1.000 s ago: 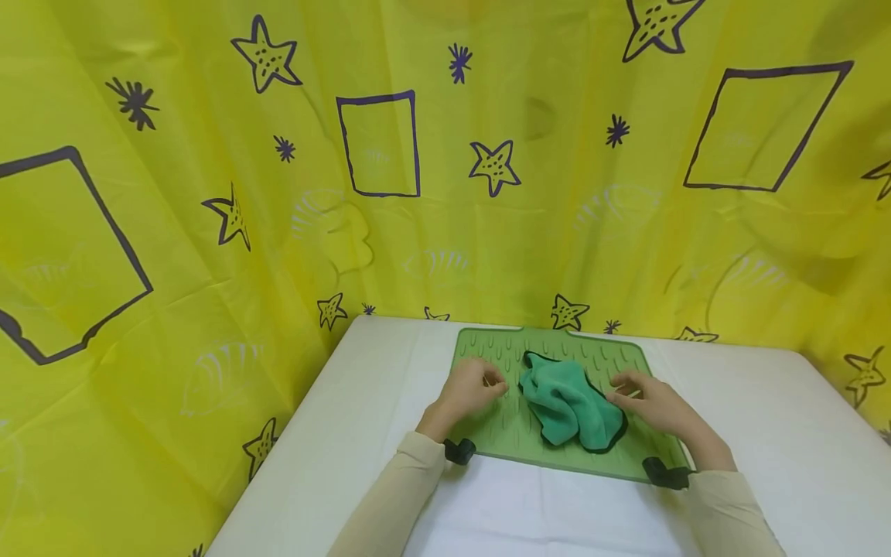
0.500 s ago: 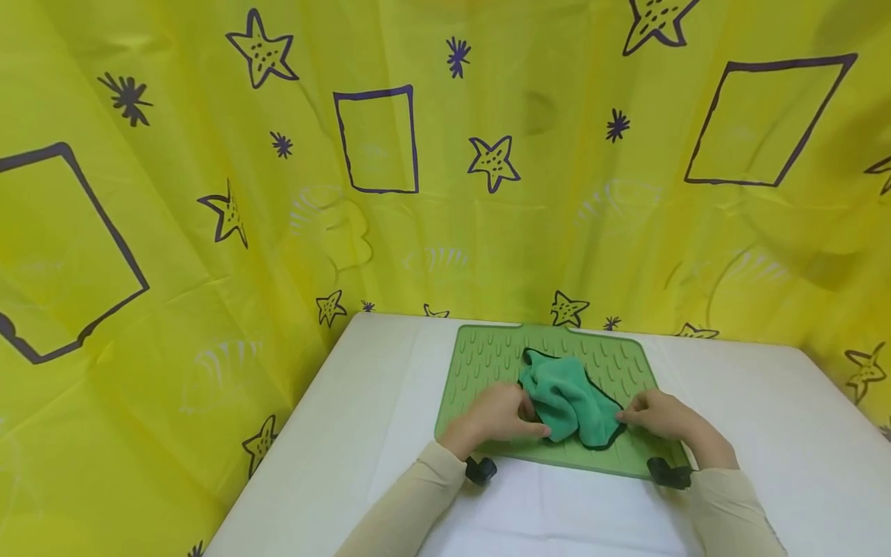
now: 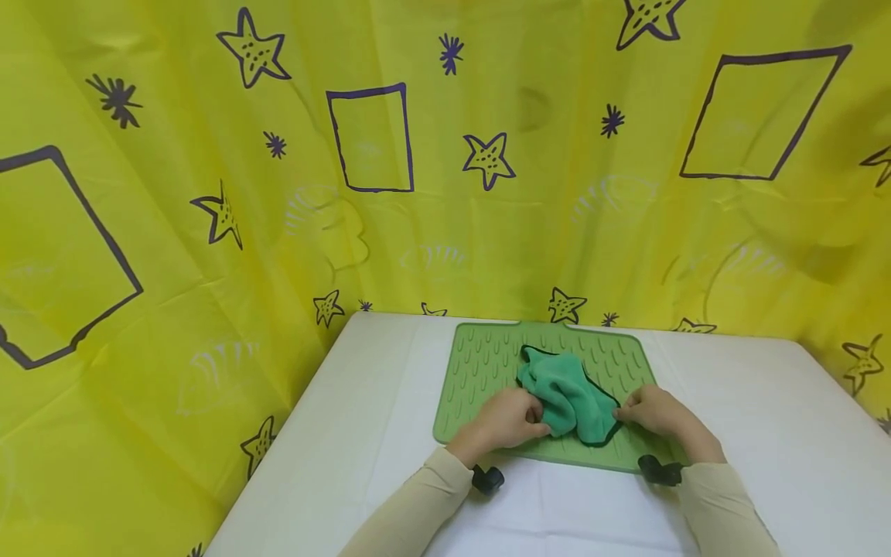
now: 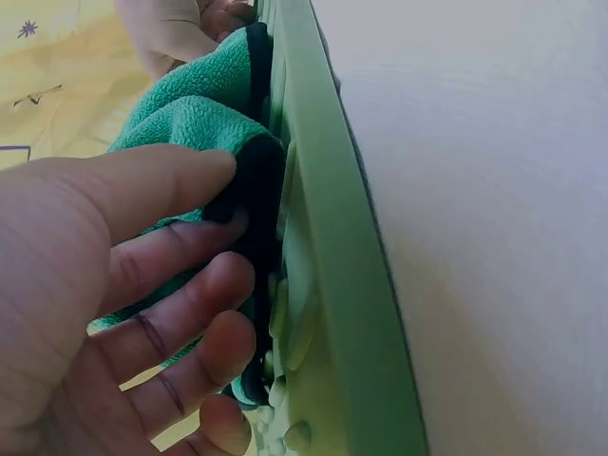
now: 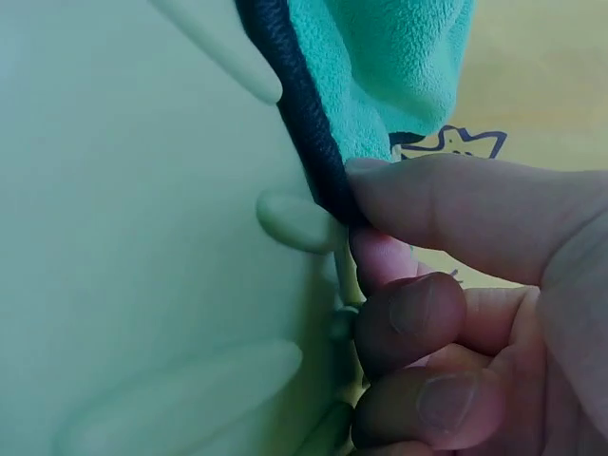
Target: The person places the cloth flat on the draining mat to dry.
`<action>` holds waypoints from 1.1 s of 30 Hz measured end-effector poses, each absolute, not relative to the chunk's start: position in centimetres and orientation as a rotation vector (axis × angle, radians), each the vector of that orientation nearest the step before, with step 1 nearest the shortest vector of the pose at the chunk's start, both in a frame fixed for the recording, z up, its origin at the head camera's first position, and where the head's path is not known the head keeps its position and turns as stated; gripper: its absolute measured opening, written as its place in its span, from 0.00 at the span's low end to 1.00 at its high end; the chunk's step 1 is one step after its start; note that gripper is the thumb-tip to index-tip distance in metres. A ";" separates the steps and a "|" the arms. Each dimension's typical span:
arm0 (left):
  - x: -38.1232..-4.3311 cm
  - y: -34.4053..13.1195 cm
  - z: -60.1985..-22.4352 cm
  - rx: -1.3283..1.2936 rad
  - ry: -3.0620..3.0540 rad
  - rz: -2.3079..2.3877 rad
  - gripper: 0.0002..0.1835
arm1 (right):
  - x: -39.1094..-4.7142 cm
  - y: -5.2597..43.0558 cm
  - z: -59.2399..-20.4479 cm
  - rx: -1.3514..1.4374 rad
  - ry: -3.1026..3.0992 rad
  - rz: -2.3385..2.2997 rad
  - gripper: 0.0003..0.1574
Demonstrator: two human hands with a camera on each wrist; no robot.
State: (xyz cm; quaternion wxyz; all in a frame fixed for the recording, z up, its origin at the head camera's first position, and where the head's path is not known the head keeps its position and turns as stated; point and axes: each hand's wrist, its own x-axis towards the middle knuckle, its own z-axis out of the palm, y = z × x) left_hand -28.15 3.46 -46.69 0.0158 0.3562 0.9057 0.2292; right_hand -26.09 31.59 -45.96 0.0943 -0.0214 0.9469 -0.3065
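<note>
A crumpled green cloth [image 3: 567, 394] with a black edge lies on a ridged green mat [image 3: 473, 371]. At its near left corner, my left hand [image 3: 506, 419] pinches the black border between thumb and forefinger; the left wrist view shows the other fingers loosely curled below the cloth [image 4: 195, 123]. My right hand [image 3: 657, 410] pinches the right-hand corner, and in the right wrist view the thumb and forefinger close on the black hem of the cloth [image 5: 380, 66]. The cloth's middle stays bunched in folds.
The mat lies on a white-covered table [image 3: 376, 387]. A yellow curtain [image 3: 431, 232] printed with stars and frames hangs behind and to the left. Black wrist mounts [image 3: 487, 480] sit under both wrists.
My left hand has come right and nearer to the cloth's near left corner and now pinches it. My right hand has moved slightly down onto the right corner and pinches it.
</note>
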 end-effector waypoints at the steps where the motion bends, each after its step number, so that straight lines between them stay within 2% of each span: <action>1: -28.2 3.5 -46.7 1.112 2.825 0.720 0.18 | -26.1 31.6 -46.0 -0.061 2.811 -0.913 0.24; 4: -28.4 3.4 -46.7 1.102 2.850 0.740 0.18 | -26.1 31.7 -45.9 -0.078 2.824 -0.918 0.24; 11: -29.0 2.5 -45.6 0.989 2.839 0.873 0.06 | -26.2 32.4 -45.3 -0.044 2.875 -0.915 0.21; 15: -29.5 1.7 -45.0 0.931 2.836 0.941 0.06 | -26.3 33.0 -45.2 0.005 2.939 -0.917 0.21; 20: -30.0 0.6 -44.1 0.892 2.808 1.034 0.07 | -26.2 33.8 -45.2 0.056 3.024 -0.935 0.14; 26: -30.5 -0.6 -43.2 0.884 2.801 1.097 0.06 | -26.1 34.5 -45.2 0.178 3.092 -0.932 0.19; 33: -31.2 -1.9 -43.0 0.823 2.836 1.137 0.06 | -25.9 34.7 -45.3 0.326 3.114 -0.954 0.21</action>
